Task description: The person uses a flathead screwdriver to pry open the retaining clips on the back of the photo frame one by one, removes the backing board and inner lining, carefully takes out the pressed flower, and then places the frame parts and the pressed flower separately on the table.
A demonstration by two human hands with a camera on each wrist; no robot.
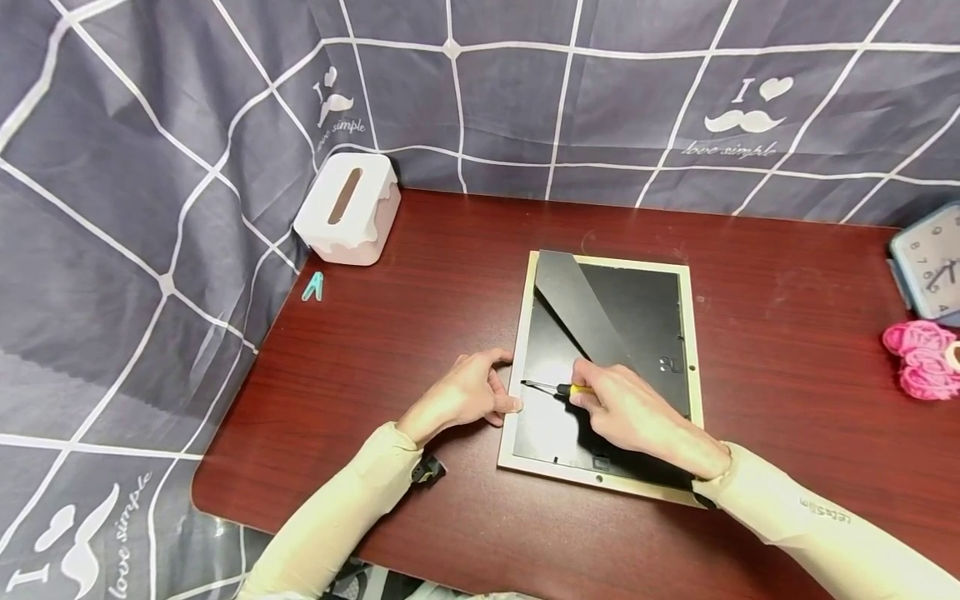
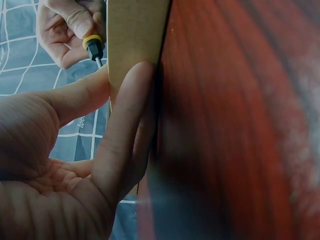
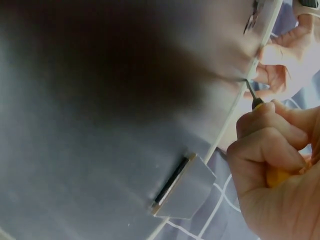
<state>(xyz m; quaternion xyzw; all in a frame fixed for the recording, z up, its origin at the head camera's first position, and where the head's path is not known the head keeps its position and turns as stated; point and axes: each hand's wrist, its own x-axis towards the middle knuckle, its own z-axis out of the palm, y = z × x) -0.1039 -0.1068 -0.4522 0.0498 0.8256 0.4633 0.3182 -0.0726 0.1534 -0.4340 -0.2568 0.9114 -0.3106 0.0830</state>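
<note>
Here, right hand (image 1: 633, 410) grips screwdriver (image 1: 546, 387) over frame (image 1: 693, 333).

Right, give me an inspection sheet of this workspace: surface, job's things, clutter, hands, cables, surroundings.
Surface: dark red wood-grain table, no damage visible.
Job's things: picture frame lying face down, black back panel up; screwdriver with yellow and black handle, tip at the frame's left inner edge.
Clutter: white tissue box and a small teal clip at back left; pink flowers and a clock at the right edge.
Hands: left hand steadies the frame's left edge with its fingers; right hand grips the screwdriver.
Cables: nothing seen.
Surroundings: grey cloth with white grid lines draped behind and to the left.
</note>
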